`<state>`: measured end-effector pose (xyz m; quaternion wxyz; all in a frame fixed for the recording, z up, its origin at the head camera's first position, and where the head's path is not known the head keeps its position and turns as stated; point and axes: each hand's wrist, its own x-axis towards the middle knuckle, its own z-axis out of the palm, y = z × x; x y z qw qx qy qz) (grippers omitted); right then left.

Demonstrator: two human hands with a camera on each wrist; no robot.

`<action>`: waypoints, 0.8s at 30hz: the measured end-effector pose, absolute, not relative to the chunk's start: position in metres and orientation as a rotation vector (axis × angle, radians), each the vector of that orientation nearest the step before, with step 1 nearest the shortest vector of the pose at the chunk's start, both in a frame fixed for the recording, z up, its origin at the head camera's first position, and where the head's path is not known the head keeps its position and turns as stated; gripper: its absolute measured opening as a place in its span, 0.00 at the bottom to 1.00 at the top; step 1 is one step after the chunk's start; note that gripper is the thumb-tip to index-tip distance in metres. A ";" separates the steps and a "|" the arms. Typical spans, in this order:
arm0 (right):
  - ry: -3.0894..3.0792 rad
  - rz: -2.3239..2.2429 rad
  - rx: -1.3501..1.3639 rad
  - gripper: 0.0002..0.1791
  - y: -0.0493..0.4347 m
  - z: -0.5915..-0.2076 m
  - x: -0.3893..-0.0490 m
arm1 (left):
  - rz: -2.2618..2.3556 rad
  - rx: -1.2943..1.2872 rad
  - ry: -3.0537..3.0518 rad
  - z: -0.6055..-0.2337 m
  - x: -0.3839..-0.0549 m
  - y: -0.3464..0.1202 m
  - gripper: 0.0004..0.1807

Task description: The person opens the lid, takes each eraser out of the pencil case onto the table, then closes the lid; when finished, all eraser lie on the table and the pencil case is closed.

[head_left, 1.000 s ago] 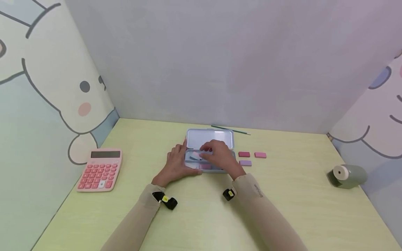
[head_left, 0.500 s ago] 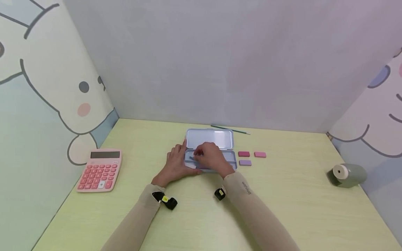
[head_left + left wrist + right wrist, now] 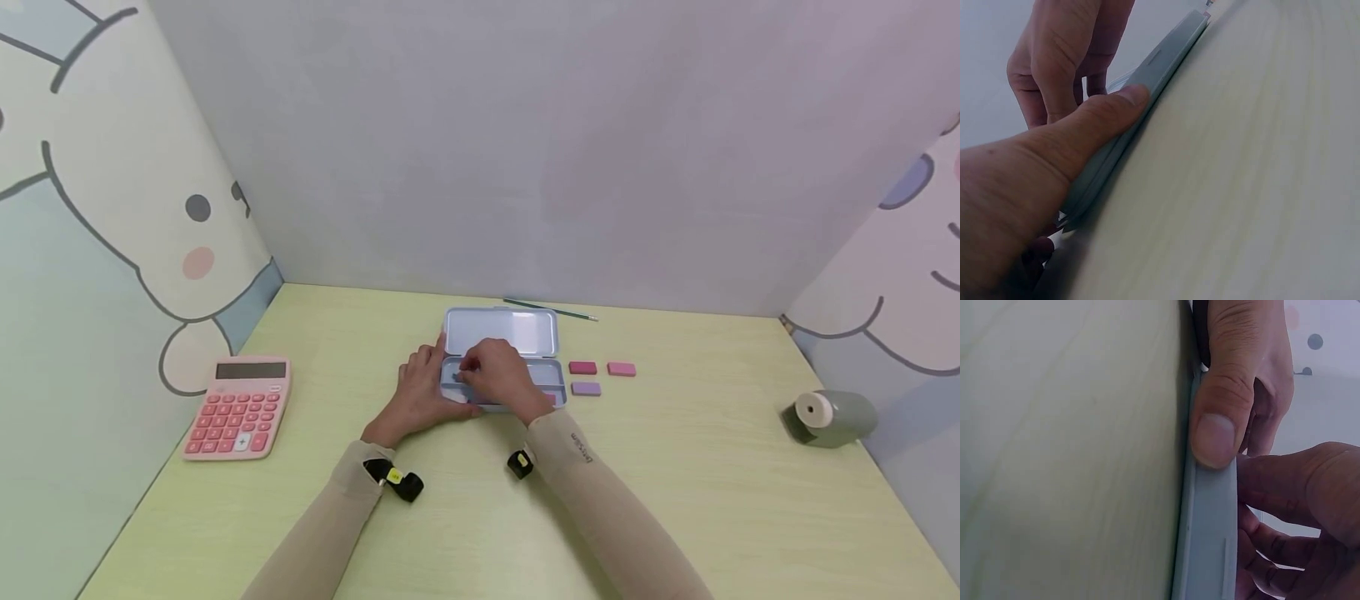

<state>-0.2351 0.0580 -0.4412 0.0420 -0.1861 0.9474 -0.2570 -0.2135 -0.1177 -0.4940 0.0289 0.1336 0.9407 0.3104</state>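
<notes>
A pale blue pencil case (image 3: pixel 501 332) lies with its lid swung back, its tray split into a back and a front compartment. My left hand (image 3: pixel 423 392) holds its left end, thumb (image 3: pixel 1119 103) along the front wall and forefinger beside the lid's hinge. Over the tray's left half, my right hand (image 3: pixel 498 373) has curled fingers dipping into the back compartment. A small blue-grey stick (image 3: pixel 456 377) pokes out at its fingertips, which seem to pinch it; the tips are hidden in the right wrist view. A pink eraser (image 3: pixel 551 399) shows in the front compartment.
Right of the case lie a dark pink eraser (image 3: pixel 582 367), a pink eraser (image 3: pixel 622 369) and a lilac eraser (image 3: pixel 586 389). A green pencil (image 3: pixel 551 309) lies behind the lid. A pink calculator (image 3: pixel 238 408) is at left, a grey-green pencil sharpener (image 3: pixel 832 418) far right.
My right hand has moved left over the tray, covering a pale pink piece in the back compartment and closing in on the blue-grey stick. The left hand stays put.
</notes>
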 end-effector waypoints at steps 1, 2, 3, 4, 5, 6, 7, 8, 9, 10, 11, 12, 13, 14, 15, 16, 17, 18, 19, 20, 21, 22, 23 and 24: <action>2.901 -0.786 -0.567 0.05 0.058 -0.441 -0.235 | 0.957 0.413 2.903 -0.494 -0.213 -0.118 0.79; 2.903 -0.785 -0.567 0.05 0.058 -0.441 -0.235 | 0.958 0.414 2.903 -0.494 -0.213 -0.118 0.79; 2.905 -0.785 -0.569 0.05 0.058 -0.441 -0.235 | 0.961 0.415 2.904 -0.493 -0.213 -0.117 0.79; 2.906 -0.787 -0.572 0.05 0.058 -0.441 -0.234 | 0.962 0.417 2.906 -0.493 -0.213 -0.117 0.79; 2.906 -0.791 -0.573 0.05 0.058 -0.440 -0.234 | 0.964 0.418 2.908 -0.493 -0.213 -0.117 0.79; 2.906 -0.799 -0.571 0.05 0.058 -0.439 -0.233 | 0.970 0.418 2.905 -0.493 -0.213 -0.117 0.79; 2.904 -0.814 -0.565 0.05 0.059 -0.438 -0.232 | 0.974 0.418 2.903 -0.493 -0.213 -0.117 0.79; 2.898 -0.834 -0.557 0.05 0.060 -0.437 -0.231 | 0.976 0.417 2.902 -0.493 -0.213 -0.117 0.79; 2.893 -0.852 -0.549 0.05 0.061 -0.435 -0.230 | 0.975 0.414 2.901 -0.493 -0.213 -0.117 0.79; 2.891 -0.872 -0.539 0.05 0.063 -0.434 -0.229 | 0.973 0.412 2.902 -0.493 -0.213 -0.117 0.79; 2.890 -0.892 -0.531 0.05 0.064 -0.432 -0.227 | 0.975 0.409 2.899 -0.493 -0.213 -0.117 0.79; 2.893 -0.908 -0.527 0.05 0.066 -0.431 -0.226 | 0.975 0.408 2.897 -0.493 -0.214 -0.117 0.79; 2.894 -0.918 -0.518 0.05 0.068 -0.430 -0.225 | 0.973 0.408 2.898 -0.493 -0.214 -0.117 0.79; 2.897 -0.924 -0.509 0.04 0.070 -0.429 -0.224 | 0.970 0.408 2.900 -0.493 -0.214 -0.117 0.79; 2.896 -0.929 -0.496 0.04 0.072 -0.428 -0.223 | 0.968 0.409 2.903 -0.493 -0.214 -0.117 0.79; 2.896 -0.942 -0.485 0.05 0.074 -0.427 -0.221 | 0.969 0.410 2.904 -0.493 -0.214 -0.117 0.79; 2.893 -0.953 -0.472 0.05 0.076 -0.427 -0.220 | 0.969 0.410 2.905 -0.494 -0.214 -0.117 0.79; 2.890 -0.964 -0.459 0.05 0.079 -0.427 -0.219 | 0.967 0.408 2.906 -0.493 -0.214 -0.117 0.79; 2.886 -0.973 -0.450 0.05 0.081 -0.427 -0.218 | 0.963 0.405 2.908 -0.493 -0.214 -0.117 0.79; 2.885 -0.981 -0.452 0.05 0.084 -0.427 -0.216 | 0.959 0.401 2.908 -0.493 -0.214 -0.117 0.79; 2.887 -0.986 -0.458 0.05 0.088 -0.427 -0.215 | 0.957 0.397 2.909 -0.493 -0.214 -0.117 0.80; 2.895 -0.988 -0.466 0.05 0.092 -0.427 -0.214 | 0.954 0.392 2.909 -0.493 -0.214 -0.117 0.80; 2.901 -0.989 -0.474 0.05 0.096 -0.427 -0.213 | 0.954 0.388 2.908 -0.493 -0.213 -0.117 0.80; 2.908 -0.988 -0.479 0.04 0.100 -0.426 -0.212 | 0.955 0.385 2.907 -0.493 -0.213 -0.117 0.80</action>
